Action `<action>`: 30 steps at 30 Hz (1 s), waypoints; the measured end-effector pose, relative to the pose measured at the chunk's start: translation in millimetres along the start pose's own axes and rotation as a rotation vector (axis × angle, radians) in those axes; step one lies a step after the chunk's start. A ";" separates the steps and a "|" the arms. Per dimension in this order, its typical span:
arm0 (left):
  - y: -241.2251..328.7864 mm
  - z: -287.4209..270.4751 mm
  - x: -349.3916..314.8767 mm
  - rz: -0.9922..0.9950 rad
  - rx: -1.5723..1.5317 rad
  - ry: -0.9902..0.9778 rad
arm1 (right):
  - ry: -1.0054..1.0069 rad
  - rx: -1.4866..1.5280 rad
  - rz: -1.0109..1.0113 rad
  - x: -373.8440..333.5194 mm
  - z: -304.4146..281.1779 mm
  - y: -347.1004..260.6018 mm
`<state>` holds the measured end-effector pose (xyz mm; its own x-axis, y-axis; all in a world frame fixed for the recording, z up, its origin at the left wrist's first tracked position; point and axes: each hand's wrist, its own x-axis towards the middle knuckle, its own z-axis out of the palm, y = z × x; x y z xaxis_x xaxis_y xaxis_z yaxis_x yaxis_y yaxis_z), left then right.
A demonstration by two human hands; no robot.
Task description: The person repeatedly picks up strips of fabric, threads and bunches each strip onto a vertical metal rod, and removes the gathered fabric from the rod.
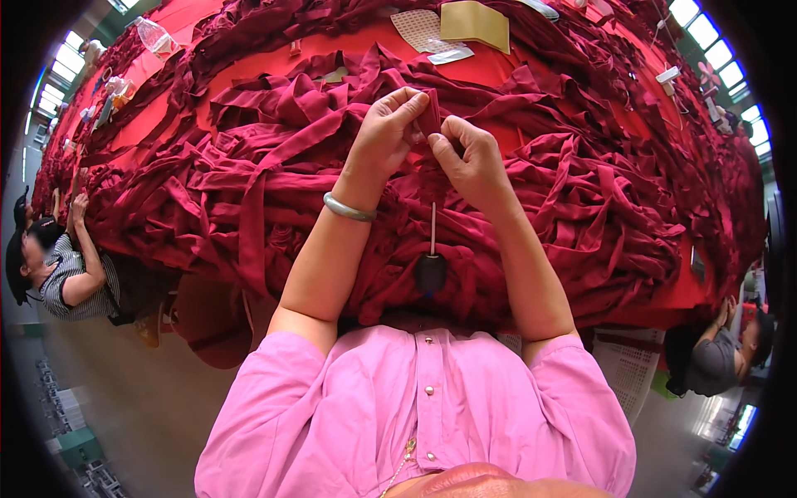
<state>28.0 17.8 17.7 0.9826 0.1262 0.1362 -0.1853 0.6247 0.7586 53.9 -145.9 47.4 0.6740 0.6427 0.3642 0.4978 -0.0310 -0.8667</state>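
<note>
My left hand (388,126) is closed, pinching a dark red fabric strip (431,114) between thumb and fingers. Just right of it, my right hand (473,159) is closed too, its thumb and curled fingers gripping the lower part of the same strip. Both hands are raised over a large tangled heap of dark red fabric strips (315,195). Nearer to me, between my forearms, lies a tool with a black handle and a thin metal shaft (431,267); its tip points away from me. Its exact kind is not clear.
A red-covered table (475,68) bears the heap. Beyond my hands lie a yellow card or folder (475,25) and patterned paper (413,30). A clear plastic bag (156,37) is far left. Other people sit left (73,278) and right (716,358). A reddish-brown chair (212,324) stands near left.
</note>
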 end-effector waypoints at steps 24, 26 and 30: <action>4.3 31.3 -6.6 -0.052 -0.131 0.031 | 0.172 -0.184 -0.147 16.3 -5.4 3.2; 5.6 24.4 6.9 -0.035 -0.162 -0.064 | 0.147 -0.118 -0.079 24.3 -11.2 -0.6; -4.1 14.3 6.5 -0.054 -0.251 -0.103 | 0.137 -0.086 -0.171 21.4 -8.1 -7.2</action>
<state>35.3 5.0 24.6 0.9847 0.0160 0.1735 -0.1164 0.8012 0.5869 69.2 -138.1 64.2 0.6408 0.5343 0.5513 0.6517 0.0009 -0.7585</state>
